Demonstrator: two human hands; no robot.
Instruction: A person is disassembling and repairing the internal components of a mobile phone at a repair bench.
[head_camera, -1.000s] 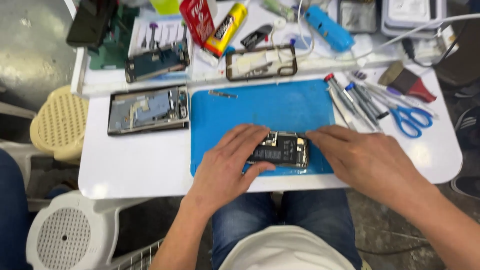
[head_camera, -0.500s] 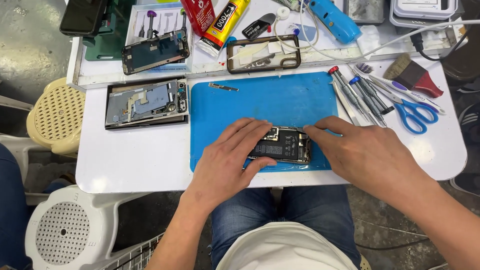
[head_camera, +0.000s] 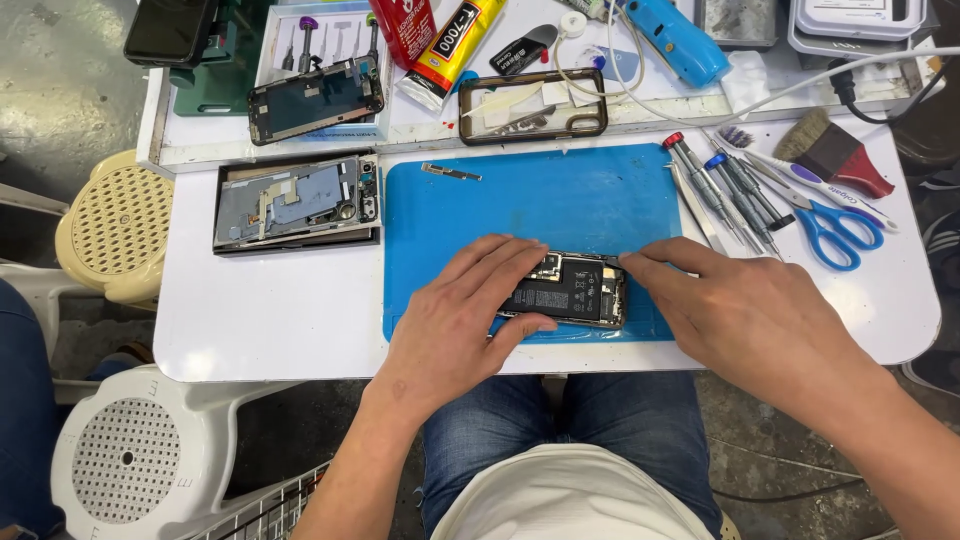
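An opened phone body (head_camera: 570, 290) with its black battery and boards showing lies on a blue work mat (head_camera: 540, 200) near the table's front edge. My left hand (head_camera: 462, 325) holds its left end, fingers over the top and thumb under the near edge. My right hand (head_camera: 740, 315) rests at its right end with the fingertips on the upper right corner. Whether a small tool sits under those fingertips I cannot tell.
Screwdrivers (head_camera: 715, 185), blue scissors (head_camera: 835, 230) and a brush (head_camera: 835, 155) lie right of the mat. A detached screen (head_camera: 295, 200) lies to the left, another screen (head_camera: 315, 98), glue tubes (head_camera: 450, 45) and a phone case (head_camera: 530, 105) behind. Plastic stools (head_camera: 115, 225) stand at the left.
Both hands stay on the phone. My right fingertips have shifted slightly on its right end, and the view has moved a little.
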